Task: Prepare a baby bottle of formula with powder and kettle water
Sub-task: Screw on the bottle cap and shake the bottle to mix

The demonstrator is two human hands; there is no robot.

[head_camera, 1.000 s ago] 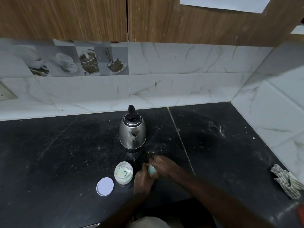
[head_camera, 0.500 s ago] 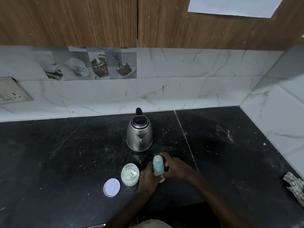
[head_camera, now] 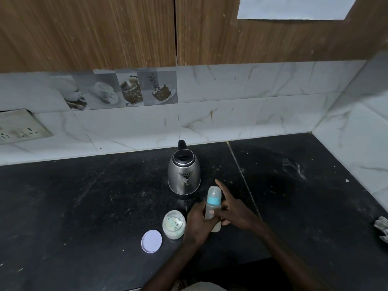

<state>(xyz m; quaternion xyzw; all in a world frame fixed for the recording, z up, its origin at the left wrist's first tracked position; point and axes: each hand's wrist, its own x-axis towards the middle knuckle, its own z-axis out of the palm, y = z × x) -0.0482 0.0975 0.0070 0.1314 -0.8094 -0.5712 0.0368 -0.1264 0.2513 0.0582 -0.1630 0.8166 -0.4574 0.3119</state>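
A baby bottle (head_camera: 213, 201) with a blue collar and clear cap stands upright on the black counter (head_camera: 84, 206), just in front of a steel kettle (head_camera: 184, 174). My left hand (head_camera: 198, 222) wraps around the bottle's lower body. My right hand (head_camera: 233, 208) rests against the bottle's right side, index finger stretched out past the cap, other fingers curled at the body. An open powder jar (head_camera: 174, 224) with a scoop inside sits left of my left hand. Its white lid (head_camera: 151, 241) lies flat further left.
A tiled wall rises behind the kettle and along the right side. A wall socket plate (head_camera: 19, 129) is at the far left. A crumpled cloth (head_camera: 382, 227) lies at the counter's right edge. Wooden cabinets hang overhead.
The bottle went from tilted low between both hands to standing upright. My right index finger has stretched out beside the cap. The camera tilted up slightly.
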